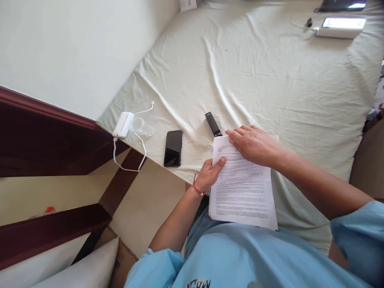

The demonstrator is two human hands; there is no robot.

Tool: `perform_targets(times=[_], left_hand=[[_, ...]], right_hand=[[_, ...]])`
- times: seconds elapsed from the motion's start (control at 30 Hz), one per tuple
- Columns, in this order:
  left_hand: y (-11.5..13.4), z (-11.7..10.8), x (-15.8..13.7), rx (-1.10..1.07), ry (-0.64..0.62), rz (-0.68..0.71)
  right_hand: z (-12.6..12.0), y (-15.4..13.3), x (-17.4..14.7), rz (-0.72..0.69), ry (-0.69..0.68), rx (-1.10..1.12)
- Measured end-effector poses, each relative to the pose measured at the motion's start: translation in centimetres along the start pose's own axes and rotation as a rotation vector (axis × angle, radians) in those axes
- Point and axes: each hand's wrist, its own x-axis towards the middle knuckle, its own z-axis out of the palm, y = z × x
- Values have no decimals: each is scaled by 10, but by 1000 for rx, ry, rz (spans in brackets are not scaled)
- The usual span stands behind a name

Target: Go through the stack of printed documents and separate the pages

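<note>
A stack of printed paper sheets (241,192) lies over the near edge of the cloth-covered surface, its lower end at my shirt. My left hand (211,172) is closed on the stack's left edge, thumb on top and the other fingers hidden underneath. Across the top of the sheets rests my right hand (252,144), its fingers stretched out and lying flat on the upper edge. Just beyond that edge is a slim black object (212,123), possibly a stapler, its near end close to the paper. A dark phone (173,148) lies flat to the left.
A white power bank or adapter (123,125) with a looped cable sits at the left edge, beside a clear plastic piece (141,126). At the back right are a white box-like device (341,28) and a black case (342,5). Dark wooden framing (54,140) borders the left.
</note>
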Motion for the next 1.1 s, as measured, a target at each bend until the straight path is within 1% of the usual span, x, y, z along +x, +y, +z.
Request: perform_targets(times=[0.07,0.13,0.23,0.27,0.33,0.4,0.5,0.6,0.63,0.73,0.77,0.87,0.97,1.1], left_hand=[[-3,0,1,-8,16,-3],[-5,0,2,-31,28,-5],[-7,0,3,-55,40,11],[-7,0,3,-57,43,16],[-7,1,4,-60,47,16],[-5,1,4,-55,52,7],[-4,2,4,-37,54,-2],[-5,2,5,-12,65,-7],[-5,2,5,6,80,-11],[-7,0,6,55,134,-25],[-8,0,7,54,135,-27],[-8,0,6,21,95,-19],[-5,2,5,31,79,20],[-2,5,4,102,127,157]], right_hand=[[0,-3,2,25,-51,-14],[-1,-4,4,62,-67,-21],[-1,-6,5,73,-84,-13],[-1,-7,6,74,-85,-6],[0,-8,6,74,-40,12],[0,-10,7,46,-6,22],[1,-14,9,13,-29,62],[1,-19,12,-2,28,104],[2,-20,13,-27,19,111],[3,-25,16,-103,-72,136],[3,-25,17,-99,-65,146],[5,-23,19,-19,37,159],[7,-20,20,37,37,149],[7,-20,22,41,12,130]])
